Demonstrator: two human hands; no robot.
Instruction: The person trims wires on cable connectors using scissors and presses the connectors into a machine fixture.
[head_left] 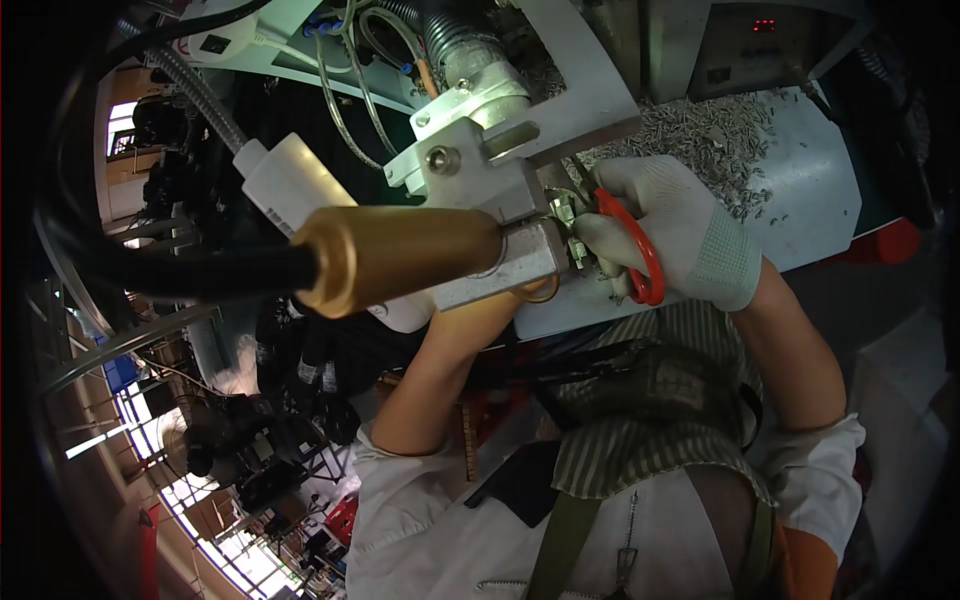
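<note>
My right hand (670,225), in a white knitted glove, is closed around a pair of red-handled scissors (645,255). One red loop curves around the fingers. The scissors' dark tip points up and left, beside the machine head. Close to my right fingertips is a small shiny metal fixture (568,225), apparently with a thin wire or strip near it. My left forearm (430,370) reaches under the machine's metal block (510,270), which hides the hand almost wholly, so its fingers do not show.
A brass-coloured cylinder (400,255) on a black cable juts across the foreground. Many small metal pieces (700,140) lie heaped on the pale worktable (820,200). A control box with a red display (764,26) stands behind. Clear tubes (335,110) hang upper left; a red object (890,243) sits at right.
</note>
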